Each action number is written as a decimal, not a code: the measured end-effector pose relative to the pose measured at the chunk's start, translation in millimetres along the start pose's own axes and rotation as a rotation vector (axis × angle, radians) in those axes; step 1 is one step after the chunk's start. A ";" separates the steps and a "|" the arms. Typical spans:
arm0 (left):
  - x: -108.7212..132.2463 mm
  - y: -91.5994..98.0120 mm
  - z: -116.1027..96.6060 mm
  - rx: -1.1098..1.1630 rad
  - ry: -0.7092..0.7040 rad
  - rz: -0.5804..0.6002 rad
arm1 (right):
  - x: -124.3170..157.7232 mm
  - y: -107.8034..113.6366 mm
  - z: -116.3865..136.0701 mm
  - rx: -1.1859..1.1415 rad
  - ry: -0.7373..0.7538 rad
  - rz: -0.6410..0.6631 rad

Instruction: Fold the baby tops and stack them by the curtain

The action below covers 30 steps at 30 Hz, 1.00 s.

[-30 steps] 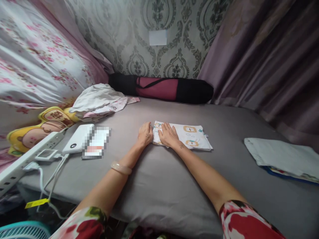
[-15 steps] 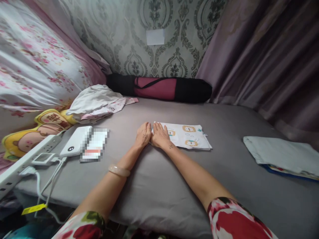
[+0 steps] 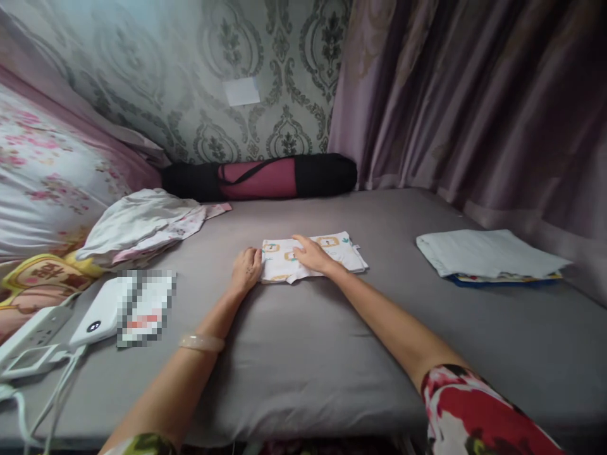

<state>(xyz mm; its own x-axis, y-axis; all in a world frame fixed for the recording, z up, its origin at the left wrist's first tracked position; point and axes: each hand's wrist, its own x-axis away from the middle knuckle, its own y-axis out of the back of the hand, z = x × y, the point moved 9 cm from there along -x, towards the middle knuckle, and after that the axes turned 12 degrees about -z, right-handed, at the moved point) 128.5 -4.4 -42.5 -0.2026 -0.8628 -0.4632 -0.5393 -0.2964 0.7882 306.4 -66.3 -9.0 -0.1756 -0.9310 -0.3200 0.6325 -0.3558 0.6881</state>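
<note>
A folded white garment (image 3: 303, 270) with orange and green prints lies flat on the grey bed sheet, a small label at its right end. At its left edge is my left hand (image 3: 246, 270), fingers bent and held together against the cloth; a pale bangle (image 3: 202, 343) circles that wrist. My right hand (image 3: 310, 254) rests on top of the garment near its middle, fingers stretched out and thumb apart. Part of the print is hidden beneath it.
A folded pale cloth (image 3: 488, 253) lies at right over something blue. On the left are crumpled clothes (image 3: 142, 221), a yellow plush cushion (image 3: 47, 278), a white power bank (image 3: 102, 313), cables and a power strip (image 3: 40, 332). A black and maroon roll bag (image 3: 258, 178) lies along the wall.
My right hand has slid from the garment's left edge to its middle, exposing more print. My left hand stays by the left edge. The view has turned to the right.
</note>
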 end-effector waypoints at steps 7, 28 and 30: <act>-3.6 -0.6 3.1 -0.073 0.043 0.063 | 20.7 110.2 -126.9 0.190 -0.435 -0.112; -12.3 -2.9 -12.4 -0.073 0.350 0.267 | 36.1 108.3 -125.9 0.418 -0.466 0.026; -12.9 -0.1 -15.8 -0.054 0.347 0.264 | 35.8 107.6 -126.1 0.396 -0.470 -0.004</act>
<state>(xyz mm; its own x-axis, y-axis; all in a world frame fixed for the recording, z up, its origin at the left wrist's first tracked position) 144.0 0.2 -30.2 -0.0365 -0.9955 -0.0871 -0.4606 -0.0606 0.8855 463.3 -127.6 -28.5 -0.5479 -0.8341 -0.0639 0.3184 -0.2786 0.9061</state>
